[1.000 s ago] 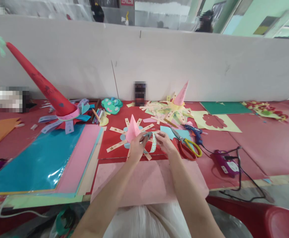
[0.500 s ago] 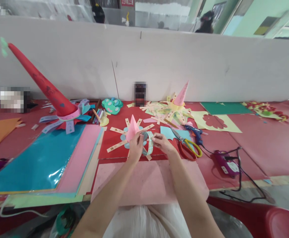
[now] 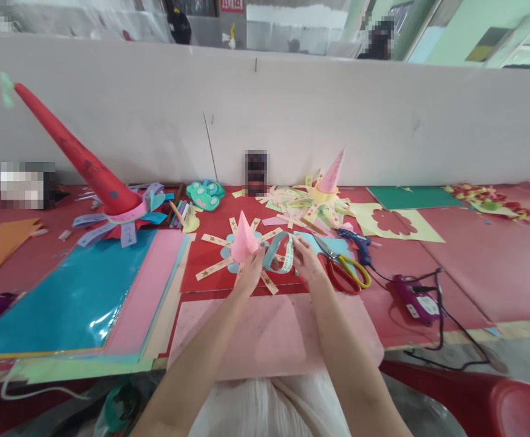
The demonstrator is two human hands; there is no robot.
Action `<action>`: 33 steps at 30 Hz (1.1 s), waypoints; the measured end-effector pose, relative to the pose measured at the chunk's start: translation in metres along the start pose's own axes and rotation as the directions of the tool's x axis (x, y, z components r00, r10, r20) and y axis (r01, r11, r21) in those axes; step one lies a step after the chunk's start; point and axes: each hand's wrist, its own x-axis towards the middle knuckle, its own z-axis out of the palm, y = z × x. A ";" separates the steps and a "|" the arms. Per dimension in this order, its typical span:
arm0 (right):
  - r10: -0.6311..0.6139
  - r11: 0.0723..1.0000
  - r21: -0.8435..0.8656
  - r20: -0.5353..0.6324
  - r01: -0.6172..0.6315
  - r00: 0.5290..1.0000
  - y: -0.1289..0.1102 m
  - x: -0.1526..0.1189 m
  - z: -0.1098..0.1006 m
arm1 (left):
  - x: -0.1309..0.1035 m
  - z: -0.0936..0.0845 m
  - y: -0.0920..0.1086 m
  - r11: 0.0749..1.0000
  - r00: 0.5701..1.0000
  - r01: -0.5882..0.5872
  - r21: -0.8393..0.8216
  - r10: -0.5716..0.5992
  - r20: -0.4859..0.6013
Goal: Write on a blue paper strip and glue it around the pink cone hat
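A light blue paper ring with a patterned band [image 3: 287,257] is pinched at its right side by my right hand [image 3: 307,260]. My left hand [image 3: 250,272] is closed beside the base of a small pink cone [image 3: 243,238]; whether it grips the cone or only touches it is hard to tell. Around the cone, star-marked strips [image 3: 213,269] spread out over a light blue scalloped piece [image 3: 225,252] on a red sheet [image 3: 193,255]. Part of the cone's base is behind my left fingers.
Scissors [image 3: 344,267] and a blue glue gun [image 3: 358,241] lie to the right, with a purple device [image 3: 417,300] and black cable beyond. A tall red cone [image 3: 78,155] leans at the left above blue sheets [image 3: 73,291]. A smaller pink cone [image 3: 331,175] stands at the back.
The paper ring has moved right with my right hand, away from the pink cone. My left hand has come off the ring and sits by the cone's base.
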 end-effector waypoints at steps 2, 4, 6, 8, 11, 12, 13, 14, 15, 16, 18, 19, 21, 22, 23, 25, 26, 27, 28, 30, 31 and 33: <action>0.004 1.000 0.005 0.007 -0.004 1.000 0.000 0.000 0.000 | 0.000 0.000 0.000 1.000 0.999 0.011 0.022 -0.012 0.037; 0.008 1.000 0.009 0.018 -0.008 1.000 0.000 0.000 0.000 | 0.001 0.001 0.000 0.998 0.997 0.022 0.051 -0.026 0.069; 0.011 1.000 0.013 0.030 -0.012 0.999 0.000 -0.001 0.000 | 0.002 0.002 0.000 0.997 0.996 0.030 0.074 -0.037 0.087; 0.015 1.000 0.015 0.040 -0.016 0.999 -0.001 -0.002 0.001 | 0.002 0.003 0.000 0.996 0.996 0.031 0.080 -0.037 0.078; 0.031 0.999 0.013 0.065 -0.032 0.997 -0.001 -0.003 0.001 | 0.001 0.002 0.001 0.998 0.999 0.013 0.055 -0.014 0.030; 0.040 0.999 0.009 0.080 -0.041 0.996 -0.002 -0.004 0.001 | 0.000 0.002 0.001 0.999 1.000 0.001 0.037 -0.002 0.009; 0.052 0.999 0.002 0.097 -0.052 0.994 -0.002 -0.004 0.001 | 0.000 0.002 0.001 1.000 1.000 -0.014 0.015 0.014 -0.012; 0.064 0.998 -0.007 0.117 -0.064 0.991 -0.002 -0.004 0.001 | 0.001 0.003 0.001 0.999 0.999 -0.032 -0.009 0.032 -0.032; 0.078 0.997 -0.019 0.139 -0.077 0.987 -0.002 -0.005 0.000 | 0.001 0.003 0.000 0.998 0.997 -0.053 -0.034 0.051 -0.052; 0.095 0.995 -0.032 0.163 -0.091 0.982 -0.002 -0.005 0.000 | 0.002 0.003 -0.001 0.996 0.995 -0.075 -0.057 0.071 -0.070; 0.137 0.990 -0.065 0.220 -0.126 0.966 -0.002 -0.005 -0.002 | 0.003 0.003 -0.002 0.988 0.989 -0.121 -0.091 0.112 -0.099; 0.164 0.985 -0.085 0.254 -0.147 0.953 -0.002 -0.006 -0.002 | 0.003 0.003 -0.002 0.985 0.985 -0.141 -0.101 0.130 -0.110; 0.230 0.971 -0.135 0.324 -0.195 0.918 -0.003 -0.007 -0.002 | 0.002 0.003 -0.001 0.979 0.980 -0.170 -0.113 0.156 -0.127; 0.264 0.962 -0.163 0.356 -0.219 0.896 -0.003 -0.008 -0.002 | 0.001 0.003 -0.001 0.977 0.978 -0.179 -0.118 0.163 -0.132; 0.298 0.952 -0.192 0.383 -0.240 0.875 -0.004 -0.008 -0.001 | 0.000 0.003 0.000 0.975 0.977 -0.184 -0.123 0.167 -0.137; 0.352 0.932 -0.243 0.423 -0.270 0.835 -0.005 -0.009 0.001 | -0.001 0.002 0.002 0.972 0.974 -0.189 -0.136 0.168 -0.150; 0.371 0.924 -0.261 0.436 -0.279 0.820 -0.005 -0.010 0.002 | -0.002 0.002 0.002 0.971 0.973 -0.193 -0.143 0.170 -0.160; 0.383 0.919 -0.274 0.447 -0.284 0.808 -0.005 -0.010 0.003 | -0.002 0.002 0.002 0.969 0.970 -0.198 -0.149 0.172 -0.173; 0.389 0.916 -0.280 0.453 -0.286 0.802 -0.004 -0.010 0.004 | -0.001 0.002 0.002 0.967 0.966 -0.206 -0.152 0.176 -0.189; 0.373 0.923 -0.269 0.450 -0.276 0.811 -0.003 -0.009 0.005 | -0.001 0.001 0.002 0.962 0.956 -0.226 -0.151 0.189 -0.225; 0.353 0.931 -0.251 0.438 -0.264 0.827 -0.002 -0.008 0.005 | -0.001 0.000 0.002 0.961 0.950 -0.237 -0.144 0.197 -0.244; 0.292 0.953 -0.198 0.397 -0.229 0.870 -0.001 -0.006 0.004 | -0.001 -0.001 0.003 0.958 0.935 -0.257 -0.124 0.214 -0.283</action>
